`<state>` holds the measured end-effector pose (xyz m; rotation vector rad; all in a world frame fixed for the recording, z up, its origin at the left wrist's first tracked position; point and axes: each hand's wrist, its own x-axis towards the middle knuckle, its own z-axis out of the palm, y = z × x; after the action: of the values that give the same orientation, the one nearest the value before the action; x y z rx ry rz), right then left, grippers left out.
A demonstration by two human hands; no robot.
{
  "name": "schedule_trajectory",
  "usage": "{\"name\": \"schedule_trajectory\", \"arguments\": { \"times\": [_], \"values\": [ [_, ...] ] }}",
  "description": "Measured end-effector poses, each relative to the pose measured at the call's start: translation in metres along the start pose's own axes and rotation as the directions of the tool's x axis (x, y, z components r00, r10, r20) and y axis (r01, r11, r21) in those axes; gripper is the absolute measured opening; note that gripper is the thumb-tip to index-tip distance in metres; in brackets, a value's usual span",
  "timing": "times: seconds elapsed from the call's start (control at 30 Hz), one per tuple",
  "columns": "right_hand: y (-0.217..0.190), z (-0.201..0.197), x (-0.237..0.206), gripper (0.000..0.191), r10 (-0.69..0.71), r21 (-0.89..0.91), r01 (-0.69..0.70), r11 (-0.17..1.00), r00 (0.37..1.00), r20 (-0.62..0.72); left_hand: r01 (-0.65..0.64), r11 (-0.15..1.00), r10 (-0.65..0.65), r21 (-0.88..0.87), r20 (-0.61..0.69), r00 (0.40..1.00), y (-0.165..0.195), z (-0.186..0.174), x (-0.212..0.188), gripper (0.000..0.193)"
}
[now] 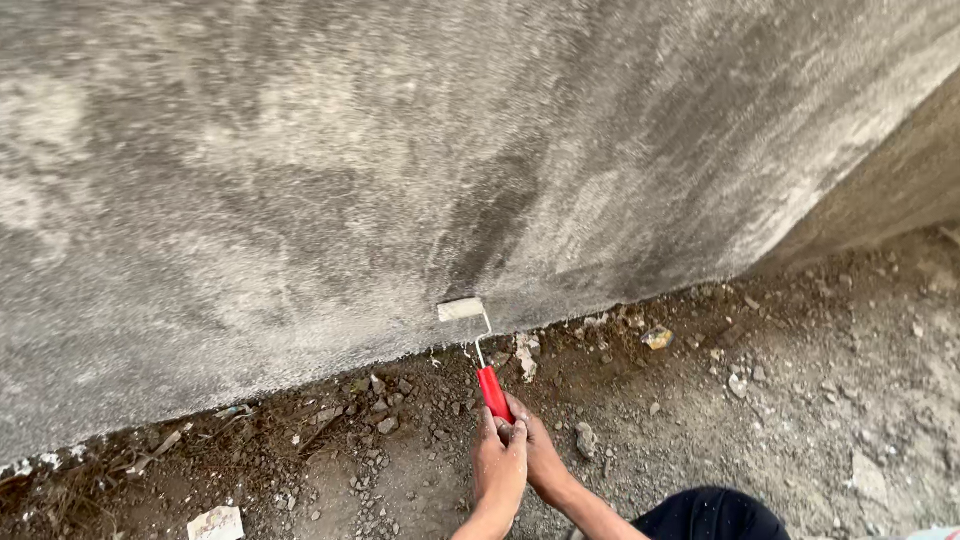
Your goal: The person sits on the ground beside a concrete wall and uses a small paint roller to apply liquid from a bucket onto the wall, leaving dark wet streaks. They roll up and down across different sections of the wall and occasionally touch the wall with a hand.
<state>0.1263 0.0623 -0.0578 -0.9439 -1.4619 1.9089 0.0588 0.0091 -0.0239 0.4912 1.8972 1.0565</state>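
Both hands, left and right, clench the red handle together. The roller lies up and away from them, pressed crosswise low on the grey wall.

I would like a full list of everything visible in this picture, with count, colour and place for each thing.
wall: one, grey with pale patches, fills the upper part of the picture
paint roller: one, whitish sleeve on a metal frame, pressed against the wall near its foot
roller handle: one, red, held above the ground
ground: brown dirt with many small stones, along the wall foot
yellowish scrap: one, on the dirt right of the roller
pale flat piece: one, whitish, at the bottom edge on the left
left hand: one, gripping the handle's lower end
right hand: one, closed beside the left on the handle
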Motion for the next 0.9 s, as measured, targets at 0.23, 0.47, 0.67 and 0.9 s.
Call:
{"name": "schedule_trajectory", "arguments": {
  "times": [0.23,0.47,0.67,0.9],
  "values": [
    [0.002,-0.004,0.008,0.041,-0.075,0.164,0.092,0.982,0.992,-0.105,-0.276,0.961,0.276,0.01,0.031,0.961,-0.008,0.0,0.004,0.079],
    [-0.064,0.013,0.008,0.044,-0.034,0.053,0.044,0.998,0.982,-0.185,-0.228,0.969,0.241,-0.099,0.151,0.959,0.046,-0.027,-0.016,0.083],
    [-0.148,0.012,0.032,0.035,-0.394,-0.358,0.327,0.875,0.909,-0.133,-0.663,0.687,0.709,-0.296,0.074,0.701,0.092,-0.051,-0.029,0.075],
    [-0.207,0.02,0.055,0.045,-0.632,-0.386,0.554,0.738,0.767,-0.107,-0.729,0.579,0.788,-0.366,0.021,0.615,0.12,-0.063,-0.039,0.079]
  ]
}}
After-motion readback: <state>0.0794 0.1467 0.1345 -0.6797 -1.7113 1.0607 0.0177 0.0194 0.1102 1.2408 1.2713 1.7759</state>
